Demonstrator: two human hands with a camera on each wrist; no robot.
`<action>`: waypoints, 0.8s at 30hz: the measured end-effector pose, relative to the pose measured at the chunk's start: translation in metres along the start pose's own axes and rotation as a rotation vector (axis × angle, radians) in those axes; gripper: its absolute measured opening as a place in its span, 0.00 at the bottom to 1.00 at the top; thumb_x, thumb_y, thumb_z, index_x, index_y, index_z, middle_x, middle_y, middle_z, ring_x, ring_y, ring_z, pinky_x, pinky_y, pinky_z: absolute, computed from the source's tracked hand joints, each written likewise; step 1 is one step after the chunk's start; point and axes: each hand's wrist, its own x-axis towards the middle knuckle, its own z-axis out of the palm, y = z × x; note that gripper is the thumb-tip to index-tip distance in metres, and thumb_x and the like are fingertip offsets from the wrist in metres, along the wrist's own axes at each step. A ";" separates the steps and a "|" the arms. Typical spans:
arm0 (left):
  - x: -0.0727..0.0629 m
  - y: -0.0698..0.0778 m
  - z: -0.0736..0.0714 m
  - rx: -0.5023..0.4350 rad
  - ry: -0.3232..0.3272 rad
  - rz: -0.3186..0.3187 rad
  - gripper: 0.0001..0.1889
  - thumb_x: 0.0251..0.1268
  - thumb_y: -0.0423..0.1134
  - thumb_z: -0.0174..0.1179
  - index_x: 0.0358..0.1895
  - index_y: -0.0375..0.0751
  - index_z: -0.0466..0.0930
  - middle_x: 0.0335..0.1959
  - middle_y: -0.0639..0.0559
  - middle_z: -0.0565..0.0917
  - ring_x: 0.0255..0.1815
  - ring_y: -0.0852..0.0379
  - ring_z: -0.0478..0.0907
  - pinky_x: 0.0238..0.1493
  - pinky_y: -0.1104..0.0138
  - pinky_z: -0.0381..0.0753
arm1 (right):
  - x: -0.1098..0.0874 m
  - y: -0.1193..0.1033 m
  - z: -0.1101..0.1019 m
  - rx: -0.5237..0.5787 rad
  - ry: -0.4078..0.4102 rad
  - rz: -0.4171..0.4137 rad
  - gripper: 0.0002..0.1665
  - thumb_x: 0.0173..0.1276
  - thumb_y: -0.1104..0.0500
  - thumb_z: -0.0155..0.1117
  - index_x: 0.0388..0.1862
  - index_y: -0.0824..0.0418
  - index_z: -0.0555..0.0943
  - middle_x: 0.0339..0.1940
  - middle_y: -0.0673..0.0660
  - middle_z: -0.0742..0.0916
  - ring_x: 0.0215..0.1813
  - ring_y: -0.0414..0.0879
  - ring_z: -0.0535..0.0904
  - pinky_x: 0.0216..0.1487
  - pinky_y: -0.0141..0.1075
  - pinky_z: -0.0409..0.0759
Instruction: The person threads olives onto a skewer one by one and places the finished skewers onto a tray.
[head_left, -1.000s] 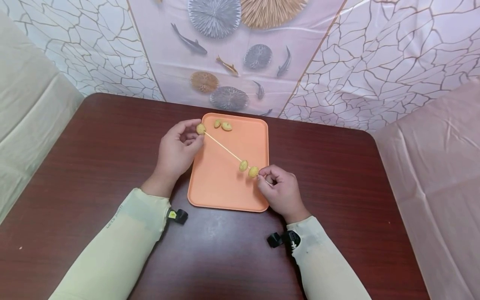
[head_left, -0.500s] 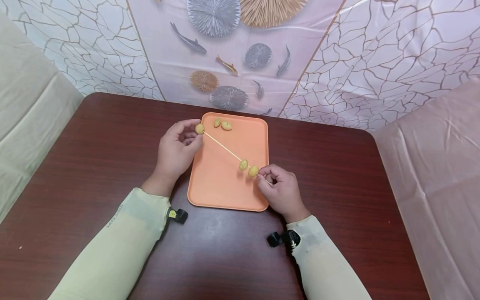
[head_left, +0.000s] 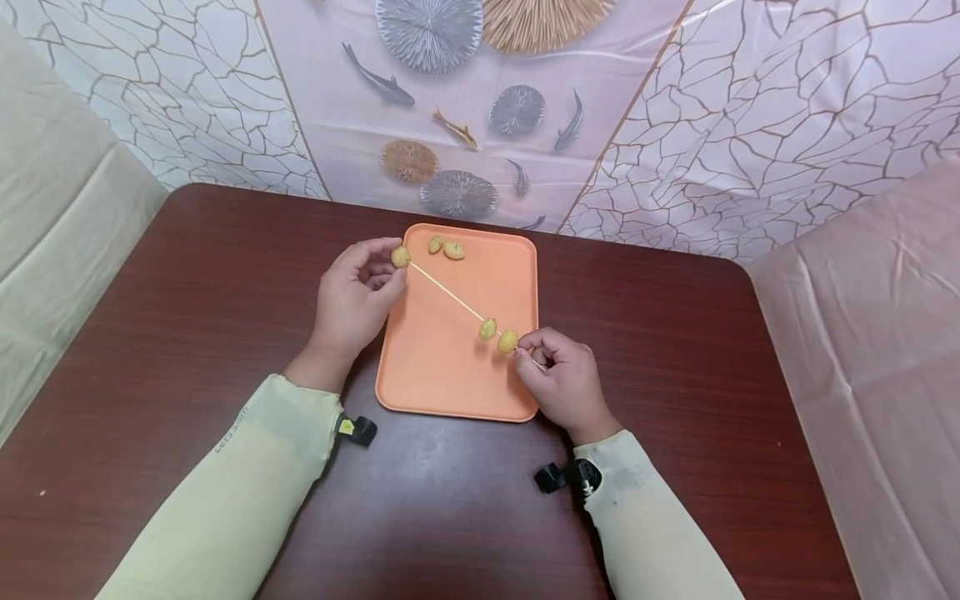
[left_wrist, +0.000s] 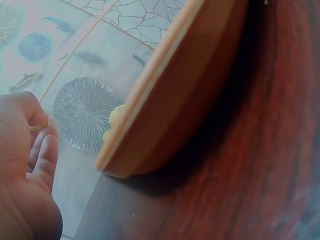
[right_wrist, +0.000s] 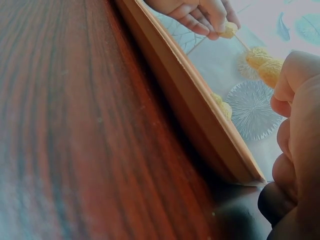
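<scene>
A thin pale skewer [head_left: 447,292] slants in the air over the orange tray [head_left: 442,383], its two ends at my two hands. My left hand [head_left: 355,287] pinches a small yellow-green oval piece of food [head_left: 401,257] at the skewer's far left end, between thumb and fingertips. At the near right end, my right hand [head_left: 562,375] grips the stick between thumb and curled forefinger. Close to that grip, two similar oval pieces, the inner one [head_left: 487,329] and the outer one [head_left: 507,342], are threaded on the stick. The right wrist view shows their wrinkled yellow surface [right_wrist: 259,57].
Two more yellow-green pieces, a smaller one [head_left: 435,245] and a larger one [head_left: 453,251], lie at the tray's far end. The tray has a low raised rim and stands on a dark red-brown wooden table [head_left: 675,333]. Patterned cloth [head_left: 517,142] hangs behind the table.
</scene>
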 end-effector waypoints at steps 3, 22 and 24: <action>-0.001 0.000 0.000 0.014 -0.008 0.017 0.21 0.73 0.30 0.74 0.67 0.42 0.89 0.57 0.46 0.87 0.48 0.59 0.87 0.50 0.77 0.88 | 0.000 0.000 0.000 -0.002 -0.002 0.002 0.05 0.71 0.66 0.73 0.37 0.56 0.89 0.17 0.44 0.74 0.20 0.37 0.68 0.23 0.28 0.65; -0.003 0.001 0.000 0.217 -0.027 0.028 0.15 0.72 0.36 0.78 0.59 0.42 0.92 0.49 0.48 0.90 0.48 0.56 0.90 0.50 0.73 0.90 | 0.000 0.001 0.002 -0.032 -0.034 -0.024 0.05 0.71 0.65 0.73 0.38 0.55 0.89 0.17 0.43 0.75 0.21 0.37 0.69 0.24 0.28 0.68; -0.003 0.001 0.000 0.237 -0.042 0.035 0.15 0.71 0.36 0.78 0.58 0.42 0.92 0.47 0.48 0.89 0.46 0.56 0.91 0.49 0.75 0.89 | 0.000 0.000 0.002 -0.036 -0.037 -0.024 0.05 0.70 0.65 0.73 0.38 0.55 0.89 0.17 0.43 0.74 0.21 0.37 0.69 0.25 0.29 0.68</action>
